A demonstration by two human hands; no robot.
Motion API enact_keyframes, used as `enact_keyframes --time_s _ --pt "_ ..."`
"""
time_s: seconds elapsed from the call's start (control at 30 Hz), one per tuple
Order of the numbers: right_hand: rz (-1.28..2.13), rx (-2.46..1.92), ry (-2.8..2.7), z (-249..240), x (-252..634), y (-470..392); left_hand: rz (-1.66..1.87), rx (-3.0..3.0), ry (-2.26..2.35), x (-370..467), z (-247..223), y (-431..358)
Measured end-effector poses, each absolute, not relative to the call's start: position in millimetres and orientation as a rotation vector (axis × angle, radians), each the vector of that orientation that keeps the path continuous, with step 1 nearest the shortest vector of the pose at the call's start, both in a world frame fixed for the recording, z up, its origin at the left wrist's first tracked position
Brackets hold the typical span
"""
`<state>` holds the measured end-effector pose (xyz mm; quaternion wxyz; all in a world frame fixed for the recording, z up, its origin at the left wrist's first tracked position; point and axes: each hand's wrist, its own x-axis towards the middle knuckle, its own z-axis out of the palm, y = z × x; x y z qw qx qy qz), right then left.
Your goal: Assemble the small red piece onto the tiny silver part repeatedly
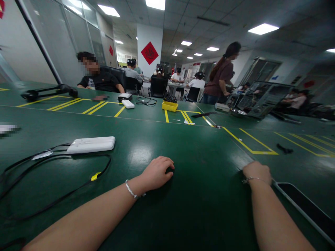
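My left hand (158,173) rests on the green tabletop (199,205), near the middle of the view. Its fingers are loosely bent, with a gap between thumb and forefinger, and no object shows in it. To its left lies a white power bank (91,144) with black cables (75,190), one bearing a yellow tag (95,176). My right hand (258,172) also rests on the table, farther right. Its fingers curl out of sight, so whether they hold anything is hidden. Beside that wrist lies a flat device with a dark face and pale rim (309,205).
Yellow tape lines (251,141) mark the tabletop. Farther back are a yellow basket (169,106), a white block (128,104) and an open metal computer case (261,99). A seated person (101,78) faces the far edge; another person (221,76) stands at the right.
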<state>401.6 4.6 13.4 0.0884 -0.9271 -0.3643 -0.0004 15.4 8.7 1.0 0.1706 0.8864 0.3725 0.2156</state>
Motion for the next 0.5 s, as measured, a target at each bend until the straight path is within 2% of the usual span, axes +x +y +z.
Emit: enact_keyframes --time_s 0.5 --pt "0.085 -2.809 -0.906 16.7 400.1 9.0 0.613 2.525 1.047 14.9 0.8 9.5"
